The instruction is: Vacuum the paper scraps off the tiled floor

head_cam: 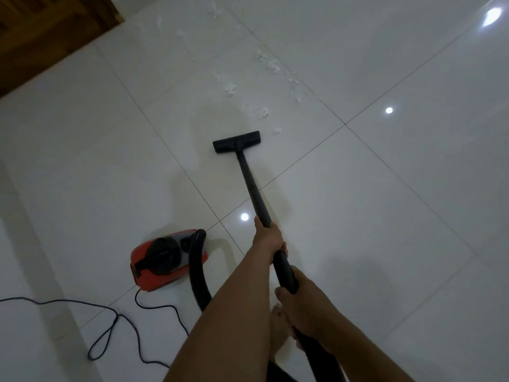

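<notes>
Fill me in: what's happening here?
A person is vacuuming a tiled floor. Both hands grip the black wand: the left hand further down it, the right hand nearer the body. The nozzle sits flat on the floor, just short of the nearest paper scraps, which trail away ahead, not yet picked up. The red canister stands to the left, its cord looped on the tiles.

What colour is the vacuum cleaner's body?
Red with black parts; vacuum body, seen in the head view.
</notes>
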